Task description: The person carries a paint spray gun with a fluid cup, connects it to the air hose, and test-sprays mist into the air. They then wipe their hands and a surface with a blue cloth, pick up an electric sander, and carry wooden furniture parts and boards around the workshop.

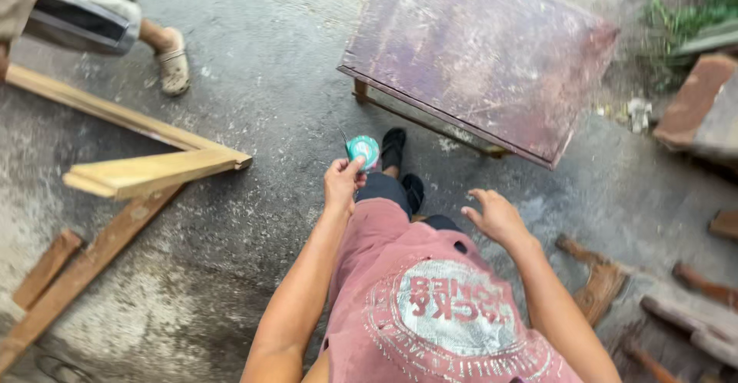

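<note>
While the left hand (342,183) is raised in front of the body, its fingers are closed around a small round teal tin (363,151), which sticks out just past the fingertips. A thin dark stub pokes up from the tin's far edge; what it is cannot be told. The right hand (496,215) is held apart to the right of the grip, empty, its fingers loosely spread and curled, touching nothing.

Directly beyond the held tin, a dark shoe (393,146) stands on the grey concrete floor (269,68), and a second dark shoe (413,191) sits just right of the gripping hand, both below dark trouser legs. Nearer than the grip, a faded red shirt (430,306) with a round pale print fills the lower view.

Beyond and to the right of the tin stands a worn, reddish-purple table (477,53), its top scratched and tilted in the view. Well to the left of the grip lies a frame of pale wooden planks (146,172) joined at an angle, with a darker plank (84,268) running under it. Farther left and beyond, another person's foot in a pale sandal (174,64) rests on the floor. Well to the right of the empty hand, rough dark wood scraps (603,279) lie scattered, and green weeds (684,14) grow at the far right.
</note>
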